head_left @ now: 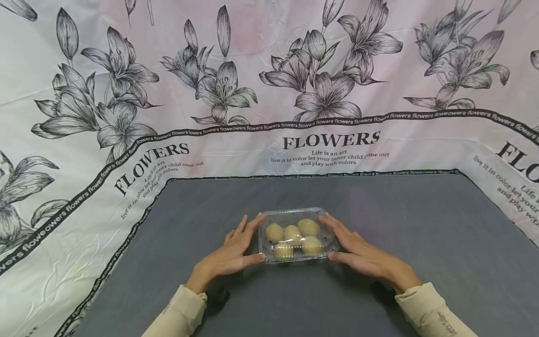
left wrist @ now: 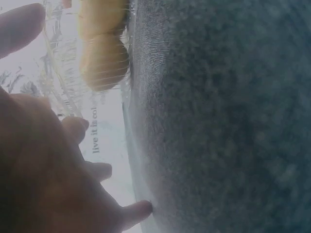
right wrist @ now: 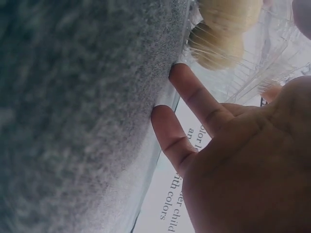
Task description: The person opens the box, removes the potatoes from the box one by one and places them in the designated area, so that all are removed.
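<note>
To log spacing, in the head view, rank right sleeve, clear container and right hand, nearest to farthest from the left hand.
1. Clear container: just right of the left hand.
2. Right hand: at the container's right side.
3. Right sleeve: lower right.

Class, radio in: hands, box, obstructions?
Left hand, right hand at opposite sides of plastic box. Five yellowish round things visible inside. Nothing seen between hands and box.

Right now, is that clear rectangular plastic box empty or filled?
Not empty: the clear plastic box holds five round yellowish objects, visible through its transparent top.
</note>
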A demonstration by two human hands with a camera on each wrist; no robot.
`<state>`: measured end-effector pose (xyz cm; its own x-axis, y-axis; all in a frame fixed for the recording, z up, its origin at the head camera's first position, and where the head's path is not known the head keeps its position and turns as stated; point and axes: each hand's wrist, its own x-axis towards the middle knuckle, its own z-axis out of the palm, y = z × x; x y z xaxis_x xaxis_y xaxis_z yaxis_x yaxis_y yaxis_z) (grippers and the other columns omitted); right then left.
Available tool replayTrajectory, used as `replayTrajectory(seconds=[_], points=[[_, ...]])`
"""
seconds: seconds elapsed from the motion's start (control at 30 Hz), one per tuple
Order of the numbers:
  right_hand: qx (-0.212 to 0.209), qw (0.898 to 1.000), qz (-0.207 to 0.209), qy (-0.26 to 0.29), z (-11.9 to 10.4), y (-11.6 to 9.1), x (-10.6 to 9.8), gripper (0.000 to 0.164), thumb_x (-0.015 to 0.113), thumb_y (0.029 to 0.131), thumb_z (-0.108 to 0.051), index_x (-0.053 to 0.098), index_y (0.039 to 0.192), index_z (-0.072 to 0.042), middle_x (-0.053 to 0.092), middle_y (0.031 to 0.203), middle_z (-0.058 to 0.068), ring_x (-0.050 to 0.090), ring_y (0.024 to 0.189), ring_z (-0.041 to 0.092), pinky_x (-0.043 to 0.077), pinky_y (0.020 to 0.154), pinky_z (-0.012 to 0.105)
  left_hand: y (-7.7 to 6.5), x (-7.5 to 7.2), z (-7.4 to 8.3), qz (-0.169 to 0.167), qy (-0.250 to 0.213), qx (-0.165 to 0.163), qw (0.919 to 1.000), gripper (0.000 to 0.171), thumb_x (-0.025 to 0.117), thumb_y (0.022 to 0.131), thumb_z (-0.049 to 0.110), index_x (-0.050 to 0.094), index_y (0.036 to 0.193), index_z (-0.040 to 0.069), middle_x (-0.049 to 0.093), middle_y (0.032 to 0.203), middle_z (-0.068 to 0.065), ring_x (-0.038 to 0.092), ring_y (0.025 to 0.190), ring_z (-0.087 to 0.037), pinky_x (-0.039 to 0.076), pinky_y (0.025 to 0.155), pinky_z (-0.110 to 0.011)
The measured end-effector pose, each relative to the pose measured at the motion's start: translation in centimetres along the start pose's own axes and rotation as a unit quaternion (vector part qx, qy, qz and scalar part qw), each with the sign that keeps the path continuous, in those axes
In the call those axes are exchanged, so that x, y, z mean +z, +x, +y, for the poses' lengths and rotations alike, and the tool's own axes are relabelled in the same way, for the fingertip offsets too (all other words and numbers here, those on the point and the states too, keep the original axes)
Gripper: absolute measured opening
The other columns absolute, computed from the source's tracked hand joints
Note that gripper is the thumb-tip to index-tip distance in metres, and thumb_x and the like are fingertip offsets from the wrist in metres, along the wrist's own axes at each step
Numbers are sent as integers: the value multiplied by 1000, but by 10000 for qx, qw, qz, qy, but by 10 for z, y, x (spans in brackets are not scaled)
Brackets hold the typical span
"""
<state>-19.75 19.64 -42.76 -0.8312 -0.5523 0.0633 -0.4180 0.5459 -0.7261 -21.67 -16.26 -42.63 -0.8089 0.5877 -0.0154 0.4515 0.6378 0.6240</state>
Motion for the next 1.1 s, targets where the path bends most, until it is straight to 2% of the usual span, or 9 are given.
replayTrajectory(seconds=[0.13, 0.3, 0.47, 0.6, 0.77, 0.87, 1.0, 1.1], points=[[19, 10000, 7, 59, 2, 0, -1, 80, 63, 100, -30, 14, 164, -31, 5, 173, 8, 7, 158, 40, 4, 113, 80, 0, 1, 0, 34, -40, -13, 10000, 91, 61, 98, 47, 1, 165, 34, 1, 174, 3, -10, 160, -36, 2, 120, -74], [6, 9998, 99, -196, 3, 0, -1, 84, 66, 98, -36, 14, 164, -32, 10, 172, 6, 13, 157, 37, 12, 114, 78, 0, 1, -1, 73, -100, -22, 9999, 92, 62, 97, 43, 1, 165, 34, 2, 174, 4, -8, 160, -36, 3, 120, -73], [-351, 9947, 500, -833, 5, 2, -2, 84, 69, 96, -39, 20, 163, -29, 19, 169, 13, 25, 152, 45, 24, 109, 79, 1, 1, -2, 69, -269, -119, 9995, 95, 65, 98, 43, -2, 165, 34, 6, 173, 2, -9, 160, -33, 1, 122, -69], [-460, 9898, 835, -1062, 3, 4, -2, 84, 72, 93, -40, 25, 162, -31, 19, 168, 14, 27, 150, 48, 26, 107, 79, 3, 1, -3, 89, -373, -163, 9991, 97, 67, 97, 42, -2, 164, 36, 11, 173, -1, -10, 160, -33, 0, 123, -68], [-662, 9871, 1069, -995, 3, 6, -3, 84, 76, 91, -37, 29, 160, -29, 21, 169, 12, 28, 150, 46, 22, 110, 76, 4, 1, -5, 94, -459, -144, 9988, 98, 68, 97, 44, -3, 164, 38, 14, 172, -2, -8, 160, -32, 1, 122, -69], [-790, 9863, 1157, -876, 2, 8, -4, 85, 77, 89, -33, 29, 160, -27, 24, 168, 11, 29, 149, 44, 20, 112, 76, 4, 0, -7, 84, -506, -140, 9986, 98, 68, 96, 44, -3, 164, 37, 11, 173, -1, 0, 161, -29, 2, 121, -68], [-899, 9855, 1262, -698, 2, 11, -5, 88, 79, 88, -30, 29, 160, -26, 30, 165, 8, 34, 147, 38, 23, 111, 74, 5, 0, -9, 72, -505, -171, 9986, 100, 68, 96, 44, -4, 165, 33, 7, 173, 2, 9, 160, -25, 1, 122, -66], [-961, 9846, 1320, -630, 3, 13, -5, 88, 79, 88, -30, 28, 159, -27, 34, 162, 6, 36, 146, 36, 25, 111, 73, 6, 0, -9, 46, -508, -188, 9985, 102, 68, 97, 45, -6, 165, 31, 5, 173, 4, 9, 160, -24, 1, 122, -66]])
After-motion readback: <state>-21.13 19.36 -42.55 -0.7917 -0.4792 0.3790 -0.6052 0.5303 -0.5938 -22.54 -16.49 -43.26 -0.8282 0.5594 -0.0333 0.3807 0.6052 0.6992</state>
